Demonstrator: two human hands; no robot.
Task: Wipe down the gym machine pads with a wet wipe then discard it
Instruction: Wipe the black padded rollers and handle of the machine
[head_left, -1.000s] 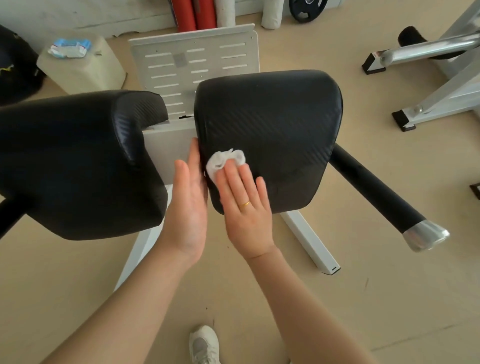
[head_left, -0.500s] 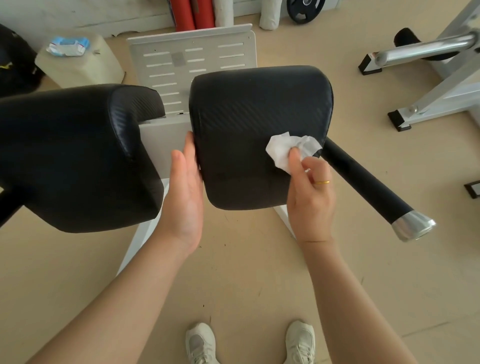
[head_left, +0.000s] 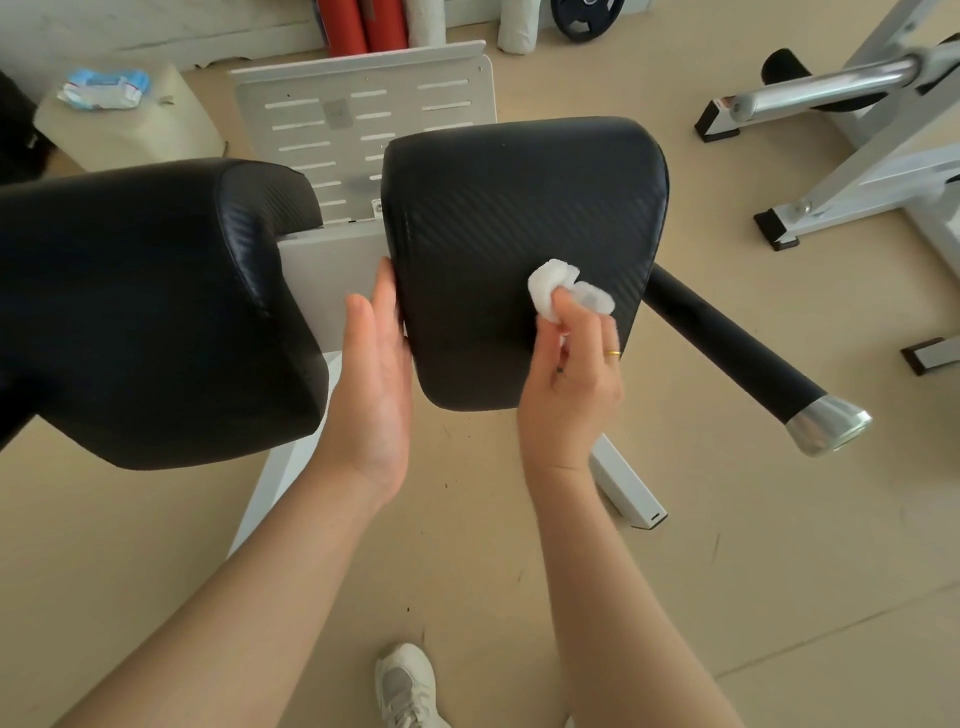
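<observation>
Right hand (head_left: 571, 374) fingers (head_left: 566, 304) pinch the bunched wet wipe (head_left: 558, 291) against the right pad (head_left: 519, 208); left hand (head_left: 374, 374), fingers straight and together, steadies its edge. Wiping looks underway; left pad (head_left: 145, 291) and discarding likely remain

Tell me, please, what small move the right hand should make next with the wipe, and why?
Probably slide the wet wipe leftward across the right pad. The right hand pinches the wipe against the pad's lower right part, and most of that face lies to its left. The left hand rests flat on the pad's left edge, so the pad looks steadied for that stroke.
</observation>
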